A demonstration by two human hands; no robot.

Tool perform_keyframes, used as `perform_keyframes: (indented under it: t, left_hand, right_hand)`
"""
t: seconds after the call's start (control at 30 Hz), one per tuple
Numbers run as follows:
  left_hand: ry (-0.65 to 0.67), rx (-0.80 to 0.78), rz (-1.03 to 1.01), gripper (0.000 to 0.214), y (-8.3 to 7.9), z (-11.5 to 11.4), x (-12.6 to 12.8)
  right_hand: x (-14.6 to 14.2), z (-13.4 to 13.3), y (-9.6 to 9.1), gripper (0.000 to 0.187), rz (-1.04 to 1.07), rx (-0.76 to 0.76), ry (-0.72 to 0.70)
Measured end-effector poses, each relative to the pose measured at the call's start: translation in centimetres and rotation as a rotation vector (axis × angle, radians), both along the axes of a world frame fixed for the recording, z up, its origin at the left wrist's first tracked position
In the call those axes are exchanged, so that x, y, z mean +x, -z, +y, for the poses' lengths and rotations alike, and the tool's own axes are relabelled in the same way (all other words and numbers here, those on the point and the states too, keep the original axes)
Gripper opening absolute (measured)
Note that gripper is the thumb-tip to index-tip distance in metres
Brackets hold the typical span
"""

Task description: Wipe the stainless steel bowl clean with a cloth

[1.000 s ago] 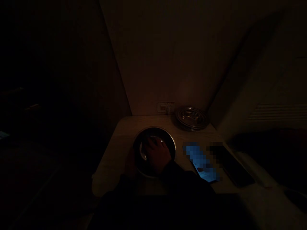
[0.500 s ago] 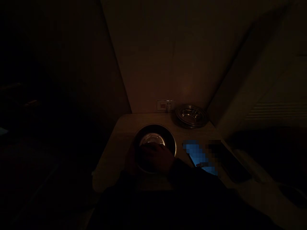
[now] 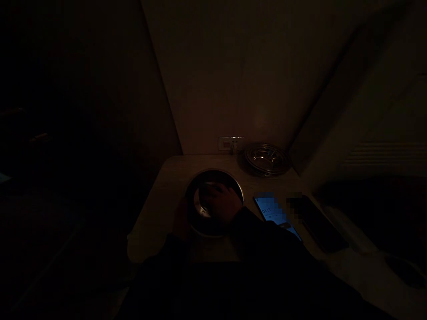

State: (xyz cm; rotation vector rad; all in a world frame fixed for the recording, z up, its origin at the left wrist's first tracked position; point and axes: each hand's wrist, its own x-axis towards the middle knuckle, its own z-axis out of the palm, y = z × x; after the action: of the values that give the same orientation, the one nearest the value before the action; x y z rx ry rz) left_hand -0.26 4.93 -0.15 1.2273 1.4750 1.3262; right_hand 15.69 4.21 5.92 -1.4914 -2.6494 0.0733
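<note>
A round metal bowl [image 3: 237,180] with a shiny bottom and dark inner walls stands on a small wooden table. My right hand [image 3: 224,204] reaches into it from the right, its fingers bent down over the bottom. At those fingertips is a dark patch, perhaps a cloth or pad, too dim to make out. Against the bowl's left side lies my left hand [image 3: 182,218], gripping it at the rim; its fingers are mostly lost in the dark.
Behind on the right sits a stack of metal plates [image 3: 267,160]. A lit phone [image 3: 275,218] lies right of the bowl, beside a dark flat object [image 3: 322,226]. A wall socket [image 3: 231,143] with a plug is above the table's [image 3: 153,213] back edge.
My right hand has moved up and slightly right inside the bowl, baring the lower left of the shiny bottom. The left hand stays at the bowl's side.
</note>
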Motion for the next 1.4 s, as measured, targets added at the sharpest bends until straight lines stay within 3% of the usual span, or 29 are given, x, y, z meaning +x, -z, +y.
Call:
perform_keyframes:
  t: [0.23, 0.33, 0.43, 0.6, 0.7, 0.93, 1.2, 1.4]
  left_hand:
    - [0.005, 0.062, 0.098, 0.039, 0.7, 0.2, -0.1]
    - [0.0, 0.011, 0.029, 0.048, 0.8, 0.2, 0.1]
    - [-0.004, -0.039, 0.024, 0.046, 0.2, -0.1, 0.1]
    - [0.016, 0.043, 0.112, 0.038, -0.7, -0.3, 0.0]
    - [0.056, 0.102, 0.147, 0.037, -0.7, -0.4, 0.2]
    - [-0.063, 0.047, 0.118, 0.033, 0.7, -0.2, 0.1]
    - [0.077, 0.133, 0.078, 0.04, 0.1, -0.4, 0.2]
    - [0.009, 0.077, 0.162, 0.037, 1.4, -0.2, -0.1]
  right_hand:
    - [-0.2, 0.3, -0.5, 0.033, -0.034, 0.014, -0.062]
    - [-0.5, 0.9, -0.7, 0.034, -0.039, 0.03, -0.001]
    - [-0.4, 0.6, -0.7, 0.033, -0.053, 0.02, -0.045]
    - [2.2, -1.6, 0.4, 0.028, -0.112, -0.017, -0.198]
    - [3.2, -2.0, 0.8, 0.029, -0.141, -0.015, -0.214]
    - [-0.4, -0.6, 0.2, 0.031, -0.076, 0.021, -0.161]
    - [2.6, -1.9, 0.6, 0.031, -0.149, -0.025, -0.19]
    - [0.4, -1.3, 0.8, 0.032, -0.071, -0.004, -0.196]
